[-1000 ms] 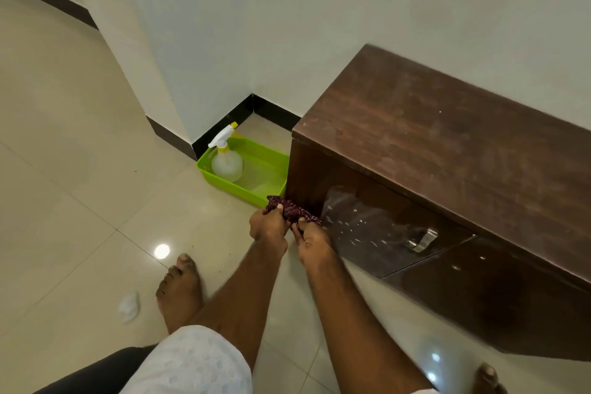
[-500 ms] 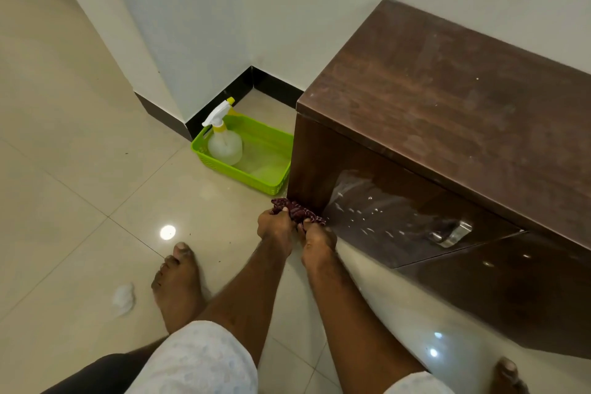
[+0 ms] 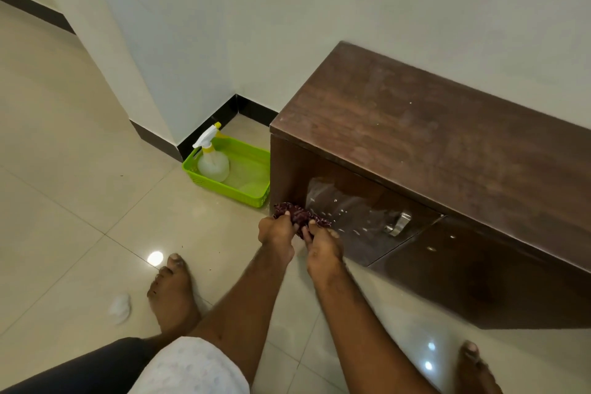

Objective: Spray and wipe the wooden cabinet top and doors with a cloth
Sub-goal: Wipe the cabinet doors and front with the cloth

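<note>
Fingers [image 3: 285, 218] of the left hand [image 3: 275, 233] and of the right hand [image 3: 323, 245] curled and pinching one bunched dark red patterned cloth [image 3: 300, 216] between them, knuckles close together. Cloth held low at the front corner of the cabinet [image 3: 287, 169], at the end nearest the basket and just above the floor; contact with the wood not certain.

Nearer cabinet door [image 3: 358, 211]: glossy dark brown, marked with a pale sheen and scattered pale droplets beside the cloth. Metal handle [image 3: 398, 224] at the door's edge farthest from the cloth; second door [image 3: 479, 272] beyond it.

Cabinet top [image 3: 431, 137]: dark wood grain with dull smears and a few pale specks.

Beside the cabinet's end, in the wall corner: green slotted basket [image 3: 224, 189] on the floor, holding an upright spray bottle [image 3: 212, 160] with white trigger and yellow collar, on the side away from the cabinet.

Behind the cabinet: pale wall [image 3: 351, 3] with black skirting [image 3: 230, 112].

In front of the cabinet: glossy cream floor tiles [image 3: 80, 185] with bright lamp reflections, two bare feet, and a small white wad [image 3: 120, 307] well apart from the cabinet.
</note>
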